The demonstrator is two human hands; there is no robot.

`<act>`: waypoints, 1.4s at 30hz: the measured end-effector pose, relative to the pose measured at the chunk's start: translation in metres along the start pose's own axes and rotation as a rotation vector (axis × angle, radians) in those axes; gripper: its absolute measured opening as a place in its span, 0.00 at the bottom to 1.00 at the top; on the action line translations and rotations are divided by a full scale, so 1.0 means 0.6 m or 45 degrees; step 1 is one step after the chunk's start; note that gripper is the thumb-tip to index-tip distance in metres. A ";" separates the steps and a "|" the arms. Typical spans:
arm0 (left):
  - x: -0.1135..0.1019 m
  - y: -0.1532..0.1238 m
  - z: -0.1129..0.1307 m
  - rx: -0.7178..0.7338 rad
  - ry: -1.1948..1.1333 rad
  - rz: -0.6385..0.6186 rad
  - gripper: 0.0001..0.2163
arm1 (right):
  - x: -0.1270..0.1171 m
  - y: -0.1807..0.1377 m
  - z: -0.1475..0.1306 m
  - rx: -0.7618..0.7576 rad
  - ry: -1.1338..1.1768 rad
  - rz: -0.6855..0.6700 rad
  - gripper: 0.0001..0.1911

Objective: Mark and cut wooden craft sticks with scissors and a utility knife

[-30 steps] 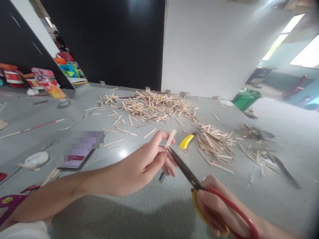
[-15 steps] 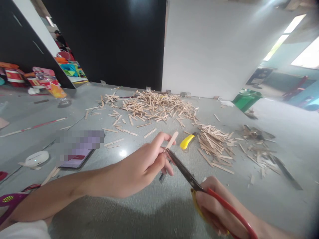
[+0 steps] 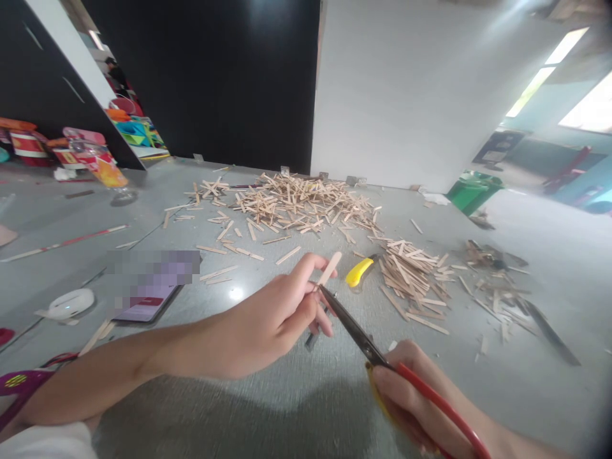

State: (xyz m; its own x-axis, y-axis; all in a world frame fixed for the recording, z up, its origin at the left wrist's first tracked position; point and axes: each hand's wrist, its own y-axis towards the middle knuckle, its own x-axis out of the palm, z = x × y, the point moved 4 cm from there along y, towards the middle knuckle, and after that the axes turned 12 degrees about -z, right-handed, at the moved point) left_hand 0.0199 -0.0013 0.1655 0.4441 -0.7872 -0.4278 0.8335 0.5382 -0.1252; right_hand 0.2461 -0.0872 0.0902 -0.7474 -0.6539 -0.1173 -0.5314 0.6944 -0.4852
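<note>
The left hand [image 3: 282,312] pinches one wooden stick [image 3: 331,268] above the bench [image 3: 205,414] — the right hand [image 3: 406,382] holds scissors [image 3: 351,325], their tips at the stick's lower end. Loose sticks [image 3: 296,204] lie toward the far edge.

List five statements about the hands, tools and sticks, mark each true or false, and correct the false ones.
1. The right hand holds the scissors. True.
2. The left hand grips the yellow-handled tool. False: it pinches a wooden stick; the yellow-handled tool lies on the grey surface.
3. The larger stick pile lies farther off than the smaller stick pile. True.
4. Both scissor handles are red. False: one is yellow.
5. The phone lies left of the scissors. True.
</note>
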 end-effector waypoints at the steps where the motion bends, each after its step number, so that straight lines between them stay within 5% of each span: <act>1: -0.001 0.000 0.001 0.006 0.010 0.003 0.15 | 0.001 -0.001 -0.006 0.001 -0.012 -0.006 0.39; 13: -0.001 0.005 -0.013 0.028 0.050 0.022 0.14 | 0.008 0.002 -0.024 -0.084 0.038 -0.093 0.45; 26: -0.003 0.009 -0.009 -0.020 -0.058 0.052 0.10 | 0.011 -0.005 0.019 -0.262 0.341 -0.020 0.36; 42: 0.011 0.005 -0.019 0.000 -0.158 0.028 0.12 | 0.020 0.000 -0.013 0.011 0.157 -0.027 0.39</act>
State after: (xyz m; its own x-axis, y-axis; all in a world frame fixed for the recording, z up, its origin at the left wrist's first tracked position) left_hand 0.0218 -0.0014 0.1517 0.4997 -0.8064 -0.3163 0.8231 0.5558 -0.1167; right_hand 0.2340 -0.0925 0.0952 -0.7797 -0.6262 0.0002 -0.5446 0.6779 -0.4938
